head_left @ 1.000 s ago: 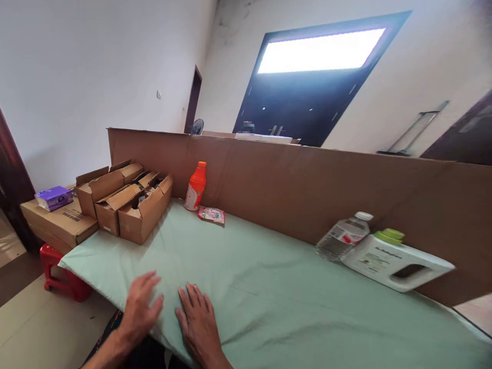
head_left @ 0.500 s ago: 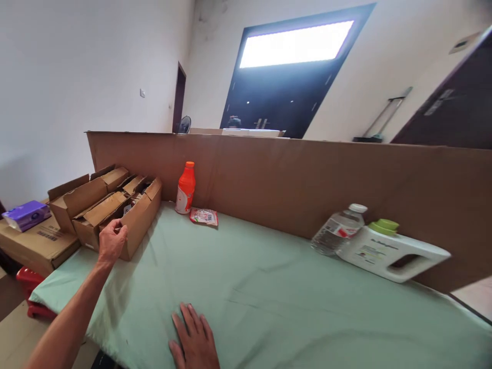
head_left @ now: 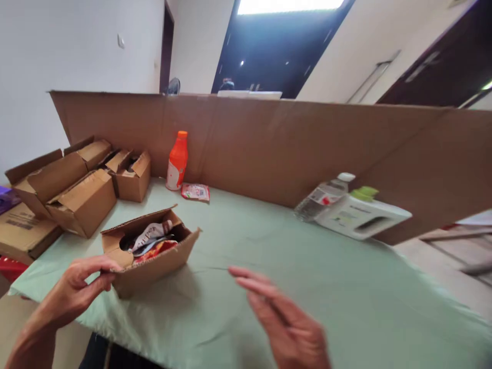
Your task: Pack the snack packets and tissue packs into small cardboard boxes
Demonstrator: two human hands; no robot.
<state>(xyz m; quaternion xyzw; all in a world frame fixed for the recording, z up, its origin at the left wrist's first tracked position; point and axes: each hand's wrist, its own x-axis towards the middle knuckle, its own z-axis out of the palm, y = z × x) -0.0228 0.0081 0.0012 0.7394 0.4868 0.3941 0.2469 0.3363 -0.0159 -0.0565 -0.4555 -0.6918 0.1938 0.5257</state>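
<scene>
My left hand (head_left: pixel 86 282) pinches the near left end of an open cardboard box (head_left: pixel 157 269), thumb and fingers gripping its edge. Inside the box lie a white tube with dark lettering (head_left: pixel 151 234) and a red and orange packet (head_left: pixel 157 251), with other items partly hidden under them. The box sits slanted over the front left of the green cloth (head_left: pixel 238 241); whether its base touches the cloth I cannot tell. To the right of the box, my right hand (head_left: pixel 284 318) hovers over the cloth, fingers stretched out and nothing in them, slightly blurred.
Several other cardboard boxes (head_left: pixel 82 202) stand at the left. An orange bottle (head_left: pixel 177 161) and a small packet (head_left: pixel 196 192) are by the cardboard partition (head_left: pixel 249 148). A clear plastic bottle (head_left: pixel 323 199) and a white jug with green cap (head_left: pixel 363 218) lean at the right.
My left hand has drawn one box out from the group at the left, toward me and rightward. My right hand has lifted off the cloth and shifted right. The view has tipped down.
</scene>
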